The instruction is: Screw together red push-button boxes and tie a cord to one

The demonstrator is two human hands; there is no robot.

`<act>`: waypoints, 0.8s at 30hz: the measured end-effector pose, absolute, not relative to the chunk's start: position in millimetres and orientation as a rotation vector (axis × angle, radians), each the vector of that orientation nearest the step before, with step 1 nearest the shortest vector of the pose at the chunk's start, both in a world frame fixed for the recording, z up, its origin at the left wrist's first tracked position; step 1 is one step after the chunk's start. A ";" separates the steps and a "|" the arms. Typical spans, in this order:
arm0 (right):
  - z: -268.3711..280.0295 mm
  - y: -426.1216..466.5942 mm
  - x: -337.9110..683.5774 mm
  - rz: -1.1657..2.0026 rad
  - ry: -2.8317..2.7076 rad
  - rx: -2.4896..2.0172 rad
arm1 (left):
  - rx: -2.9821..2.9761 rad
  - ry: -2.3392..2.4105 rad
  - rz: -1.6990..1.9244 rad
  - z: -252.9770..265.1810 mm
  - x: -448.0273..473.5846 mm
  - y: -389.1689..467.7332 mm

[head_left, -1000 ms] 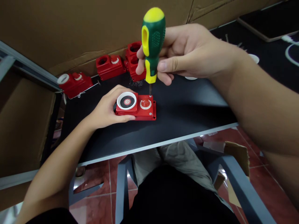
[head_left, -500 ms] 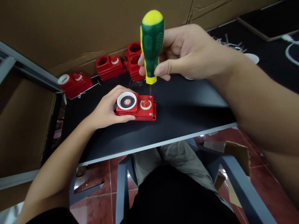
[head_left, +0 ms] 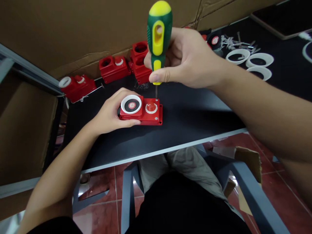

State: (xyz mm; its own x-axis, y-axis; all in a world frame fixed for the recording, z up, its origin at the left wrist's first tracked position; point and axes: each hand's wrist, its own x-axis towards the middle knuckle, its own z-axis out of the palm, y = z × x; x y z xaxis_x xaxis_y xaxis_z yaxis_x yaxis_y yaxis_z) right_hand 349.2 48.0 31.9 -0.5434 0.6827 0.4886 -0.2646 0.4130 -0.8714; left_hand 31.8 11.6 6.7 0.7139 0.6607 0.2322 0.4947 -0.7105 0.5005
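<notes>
A red alarm box [head_left: 143,121] with a white ring, a black disc and a clear red dome lies on the black table. My left hand [head_left: 112,112] wraps round its left end, thumb along the near side. In my right hand [head_left: 187,60] is a green and yellow screwdriver [head_left: 168,26], held upright by the lower handle between thumb and fingers. Its tip meets a screw [head_left: 156,99] at the box's far right corner. Another screw [head_left: 156,118] sits in the near right corner.
Several red housings [head_left: 114,70] stand along the cardboard wall at the back. White rings [head_left: 259,60] and a pile of screws and small white parts [head_left: 234,44] lie at the right. A dark flat device [head_left: 282,19] is at the far right. The table's pale front edge [head_left: 163,151] faces me.
The screwdriver's handle has turned about its axis, now showing a yellow slot. My right hand has rotated and shifted, uncovering the white rings at the right. My left hand keeps its hold.
</notes>
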 end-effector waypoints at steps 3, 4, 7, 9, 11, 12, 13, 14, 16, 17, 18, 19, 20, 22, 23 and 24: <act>28.7 47.8 343.2 1.223 -1.703 -0.376 | 2.519 0.854 0.583 6.9 32.2 11.8; 27.6 47.8 341.5 1.203 -1.689 -0.376 | 2.520 0.847 0.586 6.9 32.3 11.9; 24.9 47.8 338.0 1.134 -1.669 -0.368 | 2.512 0.858 0.582 6.9 32.7 12.0; 23.4 47.9 336.9 1.080 -1.679 -0.375 | 2.503 0.863 0.583 7.1 33.1 11.6; 22.2 47.9 336.4 1.031 -1.689 -0.390 | 2.497 0.859 0.591 7.6 33.7 11.2; 22.0 47.6 336.2 1.017 -1.696 -0.401 | 2.496 0.857 0.592 7.8 33.9 11.0; 22.0 47.1 335.9 1.003 -1.702 -0.411 | 2.497 0.855 0.592 7.9 34.1 11.0; 22.2 46.2 335.5 0.994 -1.705 -0.420 | 2.498 0.851 0.593 7.9 34.2 11.1; 23.2 43.9 334.4 0.989 -1.700 -0.438 | 2.505 0.840 0.596 7.5 33.9 11.8; 23.8 42.8 333.7 0.995 -1.694 -0.447 | 2.509 0.833 0.597 7.2 33.6 12.2; 24.2 41.8 333.0 1.005 -1.682 -0.456 | 2.510 0.829 0.596 6.8 33.1 12.7; 24.6 41.1 332.4 1.019 -1.670 -0.462 | 2.510 0.828 0.592 6.4 32.6 13.1; 24.8 40.8 332.0 1.032 -1.657 -0.464 | 2.509 0.832 0.587 6.0 32.2 13.4; 25.1 41.1 332.1 1.044 -1.645 -0.465 | 2.507 0.836 0.583 5.7 31.7 13.6; 25.3 41.6 332.5 1.049 -1.648 -0.462 | 2.508 0.833 0.587 5.7 31.7 13.5; 25.6 42.1 333.3 1.053 -1.652 -0.458 | 2.509 0.829 0.591 5.9 31.8 13.2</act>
State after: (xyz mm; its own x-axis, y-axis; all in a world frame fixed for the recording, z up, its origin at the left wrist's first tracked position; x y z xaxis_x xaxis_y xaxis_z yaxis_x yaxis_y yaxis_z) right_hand 333.3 42.1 25.6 -0.3533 0.7399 0.5725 -0.2064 0.5352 -0.8191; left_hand 31.8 13.2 5.9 0.7306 0.6327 0.2569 0.4493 -0.7287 0.5168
